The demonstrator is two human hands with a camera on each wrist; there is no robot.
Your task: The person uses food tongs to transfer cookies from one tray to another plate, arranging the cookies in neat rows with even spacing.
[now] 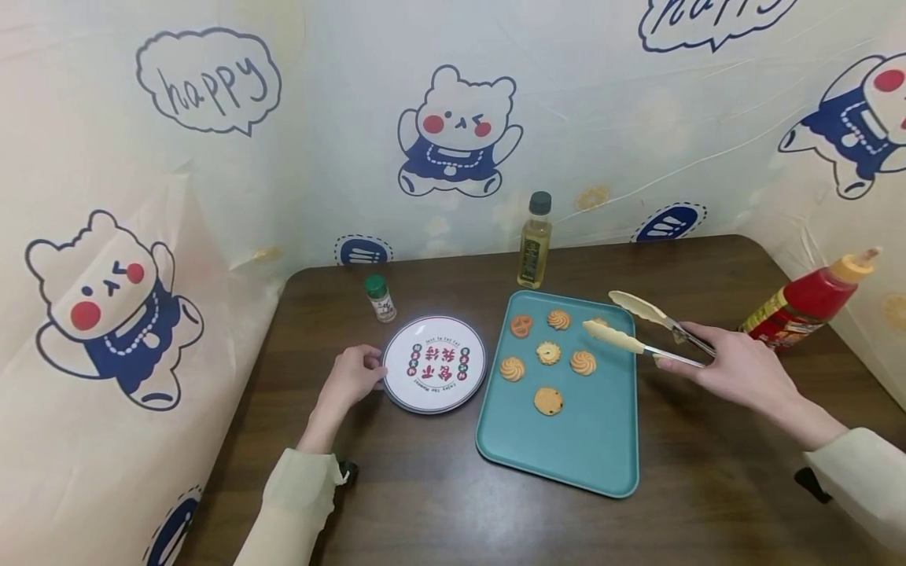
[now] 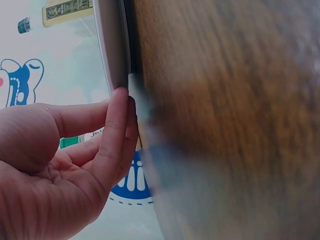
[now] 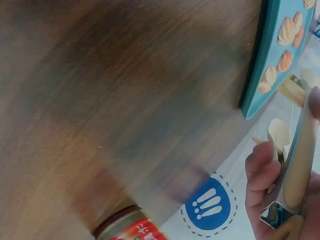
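My left hand (image 1: pixel 351 373) pinches the left rim of a round white plate (image 1: pixel 398 358) with red and green lettering. The left wrist view has thumb and fingertips meeting at the edge of the plate (image 2: pixel 111 45). In my right hand (image 1: pixel 743 368) are metal tongs (image 1: pixel 616 338) with cream tips, spread apart over the upper right of a teal tray (image 1: pixel 566 452). Several cookies lie on that tray: a pretzel-shaped one (image 1: pixel 521 326), swirled ones such as this swirl cookie (image 1: pixel 583 363), and a round cookie with dark bits (image 1: pixel 548 402). One cookie (image 1: pixel 600 321) is partly hidden by the tongs.
An oil bottle (image 1: pixel 534 244) stands behind the tray. A green-capped seasoning jar (image 1: pixel 381 299) is just beyond the plate. To the right of my right hand stands a red sauce bottle (image 1: pixel 807 303). A printed cloth (image 1: pixel 325 157) hangs behind the brown table (image 1: pixel 425 487).
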